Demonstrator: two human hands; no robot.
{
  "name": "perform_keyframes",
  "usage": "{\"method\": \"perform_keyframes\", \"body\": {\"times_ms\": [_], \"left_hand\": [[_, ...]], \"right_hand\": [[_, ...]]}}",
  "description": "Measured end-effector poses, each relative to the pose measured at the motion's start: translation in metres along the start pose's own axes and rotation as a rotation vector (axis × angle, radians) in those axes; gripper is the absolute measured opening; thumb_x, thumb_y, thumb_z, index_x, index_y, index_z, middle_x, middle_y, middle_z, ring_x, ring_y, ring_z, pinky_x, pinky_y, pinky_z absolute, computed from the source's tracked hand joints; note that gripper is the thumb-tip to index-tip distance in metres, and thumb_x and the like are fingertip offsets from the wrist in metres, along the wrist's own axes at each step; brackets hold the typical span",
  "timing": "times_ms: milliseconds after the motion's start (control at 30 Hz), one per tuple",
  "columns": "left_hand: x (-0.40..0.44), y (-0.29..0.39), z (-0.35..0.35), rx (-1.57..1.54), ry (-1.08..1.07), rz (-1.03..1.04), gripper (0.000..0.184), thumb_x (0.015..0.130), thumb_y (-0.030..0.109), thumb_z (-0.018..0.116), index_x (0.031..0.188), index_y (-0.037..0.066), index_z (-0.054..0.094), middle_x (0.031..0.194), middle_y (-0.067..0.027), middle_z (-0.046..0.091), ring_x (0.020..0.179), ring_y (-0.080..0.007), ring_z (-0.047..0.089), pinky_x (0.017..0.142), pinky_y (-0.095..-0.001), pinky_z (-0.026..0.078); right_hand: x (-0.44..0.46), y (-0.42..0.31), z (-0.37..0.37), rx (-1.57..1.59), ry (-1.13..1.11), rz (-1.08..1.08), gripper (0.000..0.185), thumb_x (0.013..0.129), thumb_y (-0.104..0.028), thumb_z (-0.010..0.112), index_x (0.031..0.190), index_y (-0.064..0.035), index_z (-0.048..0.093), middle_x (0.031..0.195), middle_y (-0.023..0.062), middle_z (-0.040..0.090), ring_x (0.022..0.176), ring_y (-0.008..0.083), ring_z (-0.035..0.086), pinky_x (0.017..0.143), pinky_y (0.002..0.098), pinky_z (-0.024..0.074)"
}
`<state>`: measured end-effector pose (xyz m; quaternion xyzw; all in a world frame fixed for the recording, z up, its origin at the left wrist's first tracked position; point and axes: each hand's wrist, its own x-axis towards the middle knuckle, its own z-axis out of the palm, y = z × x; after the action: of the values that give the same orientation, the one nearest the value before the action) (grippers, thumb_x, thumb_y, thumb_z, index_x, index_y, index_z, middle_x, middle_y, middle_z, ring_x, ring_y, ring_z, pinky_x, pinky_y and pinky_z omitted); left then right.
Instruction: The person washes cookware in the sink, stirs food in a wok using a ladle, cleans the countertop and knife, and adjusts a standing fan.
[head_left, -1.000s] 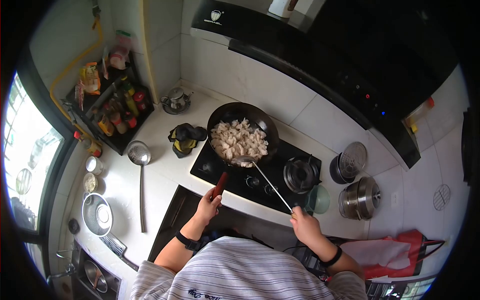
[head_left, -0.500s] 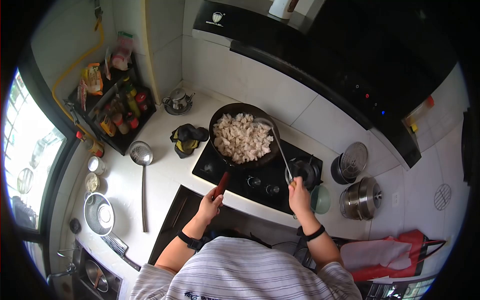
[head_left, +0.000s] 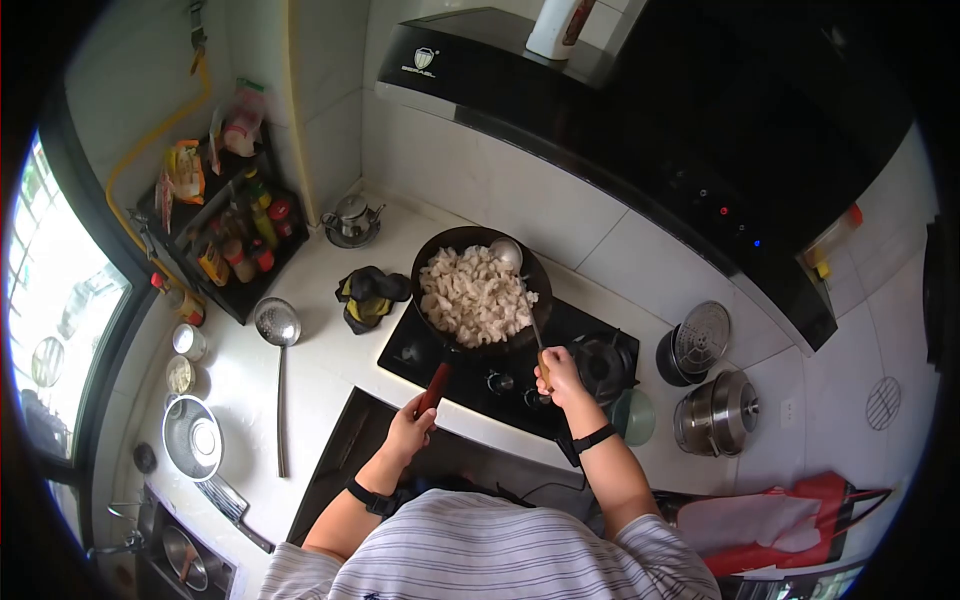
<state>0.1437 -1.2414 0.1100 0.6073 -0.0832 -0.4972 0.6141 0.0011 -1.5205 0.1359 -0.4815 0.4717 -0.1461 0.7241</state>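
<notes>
A dark wok sits on the black gas stove, holding a heap of pale, chopped meat pieces. My left hand is wrapped round the wok's reddish wooden handle. In my right hand is the wooden grip of a metal ladle. The ladle's bowl rests at the far right inside edge of the wok, beside the meat, and part of its shaft is hidden among the pieces.
Left of the wok lie a black and yellow cloth, a skimmer, a sieve and a cleaver. A small teapot stands behind. On the right are a green bowl and steel pots. The range hood hangs above.
My right hand has moved left and forward toward the wok, and the ladle's bowl has turned and shifted within it. The left hand keeps its hold on the handle. The view has shifted slightly.
</notes>
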Motion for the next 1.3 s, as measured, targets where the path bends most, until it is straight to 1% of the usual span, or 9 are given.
{"method": "perform_keyframes", "body": {"times_ms": [200, 233, 333, 467, 700, 767, 900, 1000, 1300], "left_hand": [[-0.003, 0.003, 0.004, 0.024, 0.028, -0.01, 0.042, 0.09, 0.015, 0.056, 0.131, 0.009, 0.046, 0.081, 0.0, 0.054, 0.066, -0.0075, 0.052, 0.048, -0.0204, 0.041], [-0.003, 0.003, 0.003, 0.023, 0.027, -0.015, 0.042, 0.09, 0.015, 0.055, 0.131, 0.009, 0.046, 0.081, 0.0001, 0.054, 0.066, -0.0074, 0.052, 0.048, -0.0204, 0.04], [-0.002, 0.003, 0.002, 0.014, 0.018, -0.016, 0.042, 0.09, 0.015, 0.055, 0.131, 0.009, 0.047, 0.079, 0.0002, 0.054, 0.066, -0.0071, 0.052, 0.047, -0.0203, 0.04], [-0.006, 0.008, 0.004, 0.017, 0.021, -0.018, 0.042, 0.091, 0.015, 0.055, 0.131, 0.009, 0.046, 0.076, 0.0003, 0.053, 0.064, -0.0066, 0.051, 0.047, -0.0198, 0.039], [-0.005, 0.007, 0.004, 0.02, 0.033, -0.018, 0.042, 0.091, 0.017, 0.053, 0.132, 0.011, 0.046, 0.073, 0.0012, 0.052, 0.058, -0.0053, 0.047, 0.045, -0.0188, 0.035], [-0.008, 0.011, 0.005, 0.039, 0.044, -0.057, 0.042, 0.091, 0.017, 0.054, 0.132, 0.011, 0.046, 0.074, 0.0013, 0.053, 0.057, -0.0053, 0.046, 0.046, -0.0186, 0.035], [-0.007, 0.009, 0.006, 0.017, 0.062, -0.02, 0.042, 0.091, 0.018, 0.054, 0.132, 0.011, 0.046, 0.074, 0.001, 0.053, 0.058, -0.0055, 0.047, 0.046, -0.0189, 0.036], [-0.009, 0.012, 0.006, 0.002, 0.053, -0.045, 0.043, 0.09, 0.013, 0.055, 0.132, 0.007, 0.046, 0.076, -0.0003, 0.054, 0.06, -0.0064, 0.049, 0.046, -0.0189, 0.038], [-0.01, 0.012, 0.011, 0.014, 0.099, -0.049, 0.04, 0.091, 0.019, 0.055, 0.129, 0.009, 0.048, 0.071, 0.0005, 0.054, 0.051, -0.0063, 0.045, 0.046, -0.019, 0.036]], "right_hand": [[-0.028, 0.002, 0.017, -0.236, -0.073, -0.038, 0.015, 0.093, -0.019, 0.048, 0.101, -0.0135, 0.037, 0.061, 0.0079, 0.046, 0.039, 0.0151, 0.041, 0.032, 0.029, 0.0281], [-0.034, 0.006, 0.016, -0.38, -0.023, -0.1, 0.018, 0.091, -0.018, 0.051, 0.102, -0.0103, 0.037, 0.06, 0.006, 0.047, 0.042, 0.0144, 0.044, 0.036, 0.0313, 0.0345], [-0.07, 0.018, 0.008, -1.093, 0.183, -0.716, 0.022, 0.087, -0.015, 0.057, 0.1, -0.0076, 0.041, 0.077, 0.0139, 0.061, 0.07, 0.0339, 0.063, 0.06, 0.0439, 0.048], [-0.118, -0.003, -0.003, -1.184, 0.209, -0.608, 0.024, 0.085, -0.015, 0.057, 0.103, -0.0083, 0.043, 0.084, 0.0187, 0.062, 0.08, 0.0414, 0.06, 0.064, 0.0491, 0.0471], [-0.03, -0.022, -0.036, -1.026, 0.276, -0.723, 0.021, 0.089, -0.016, 0.054, 0.106, -0.0078, 0.046, 0.082, 0.0187, 0.062, 0.076, 0.0391, 0.061, 0.064, 0.0447, 0.0472], [0.0, -0.02, -0.039, -0.789, 0.22, -0.549, 0.018, 0.09, -0.015, 0.053, 0.104, -0.0058, 0.046, 0.065, 0.0095, 0.056, 0.049, 0.0208, 0.054, 0.044, 0.0336, 0.0418], [0.014, -0.026, -0.037, -0.643, 0.181, -0.317, 0.02, 0.09, -0.019, 0.054, 0.103, -0.0052, 0.047, 0.064, 0.008, 0.057, 0.054, 0.0184, 0.057, 0.05, 0.0331, 0.0451], [0.013, -0.025, -0.04, -0.466, 0.063, -0.222, 0.015, 0.094, -0.015, 0.047, 0.103, -0.0037, 0.045, 0.061, 0.0058, 0.049, 0.041, 0.01, 0.042, 0.035, 0.0251, 0.0313], [0.036, -0.033, -0.06, 0.29, -0.305, 0.256, 0.015, 0.094, -0.028, 0.05, 0.096, -0.0135, 0.049, 0.07, 0.0093, 0.052, 0.045, 0.0137, 0.041, 0.042, 0.0268, 0.0321]]}}
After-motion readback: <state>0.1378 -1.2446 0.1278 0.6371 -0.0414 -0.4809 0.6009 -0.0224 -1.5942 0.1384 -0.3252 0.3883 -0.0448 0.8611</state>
